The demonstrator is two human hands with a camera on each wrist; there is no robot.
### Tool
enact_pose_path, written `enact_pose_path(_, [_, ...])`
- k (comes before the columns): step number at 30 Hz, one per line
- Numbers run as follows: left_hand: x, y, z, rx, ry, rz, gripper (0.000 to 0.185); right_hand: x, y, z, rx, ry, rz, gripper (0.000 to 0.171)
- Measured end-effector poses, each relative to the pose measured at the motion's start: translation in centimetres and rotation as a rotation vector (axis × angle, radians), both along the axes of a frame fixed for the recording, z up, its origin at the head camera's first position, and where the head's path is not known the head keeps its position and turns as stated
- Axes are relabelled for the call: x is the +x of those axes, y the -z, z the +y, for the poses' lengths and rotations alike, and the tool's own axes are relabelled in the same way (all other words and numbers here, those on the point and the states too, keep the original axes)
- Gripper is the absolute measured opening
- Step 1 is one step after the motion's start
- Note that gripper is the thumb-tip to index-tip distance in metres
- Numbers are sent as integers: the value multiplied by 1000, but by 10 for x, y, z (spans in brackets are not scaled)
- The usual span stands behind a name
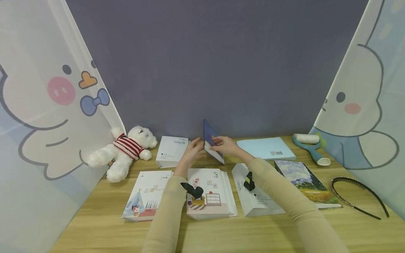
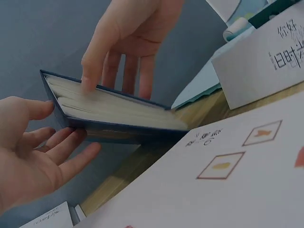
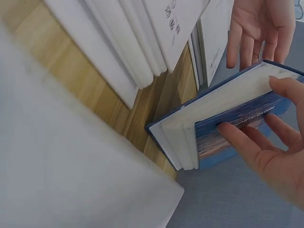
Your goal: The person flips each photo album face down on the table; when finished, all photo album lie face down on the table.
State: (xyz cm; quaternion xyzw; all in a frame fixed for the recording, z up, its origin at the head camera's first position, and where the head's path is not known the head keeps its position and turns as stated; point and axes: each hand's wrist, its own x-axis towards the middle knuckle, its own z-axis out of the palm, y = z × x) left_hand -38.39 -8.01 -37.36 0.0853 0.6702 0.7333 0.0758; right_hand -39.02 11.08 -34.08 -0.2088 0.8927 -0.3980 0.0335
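Note:
A blue photo album (image 1: 211, 133) stands tilted on edge near the back of the table, between both hands. In the right wrist view its cover (image 3: 209, 147) shows a sea-like picture with lettering. My right hand (image 1: 228, 145) pinches the album, thumb on one side and fingers on the other, by the page edges (image 2: 118, 104). Beside the opposite face, my left hand (image 1: 191, 153) has its fingers extended, fingertips right at the album's edge and cover. Just in front of them lies a white album (image 1: 207, 193) with a drawn room on its cover.
Left of the hands are a white plush bear (image 1: 126, 151), a white album (image 1: 172, 149) and a tent-print album (image 1: 147, 196). At right lie a light-blue book (image 1: 265, 147), a white album (image 1: 262, 200), a painting-cover book (image 1: 303, 179), a lint roller (image 1: 308, 146) and a headband (image 1: 357, 184).

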Motion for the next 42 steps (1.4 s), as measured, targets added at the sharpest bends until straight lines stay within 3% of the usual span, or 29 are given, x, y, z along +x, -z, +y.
enact_pose_path(6, [4,-11,1,-1,-26,3,53,-2,-2,-4,-97,30,-71,85])
enact_pose_path(11, [5,-16,1,24,-43,31,48,-2,-1,-9,-213,-23,-125,90])
enact_pose_path(16, [2,-14,3,4,-61,33,46,-3,0,-11,-256,-66,-62,85])
enact_pose_path(23, [2,-12,4,-10,-32,17,46,0,-4,-8,-238,-100,-12,75])
enact_pose_path(29, [1,-6,3,-20,25,7,49,3,-5,-1,-194,-39,-53,63])
enact_pose_path(36, [1,1,2,-79,49,26,48,3,-7,5,-140,23,3,55])
enact_pose_path(42, [0,9,-1,-110,84,34,48,3,-7,9,-145,40,-8,51])
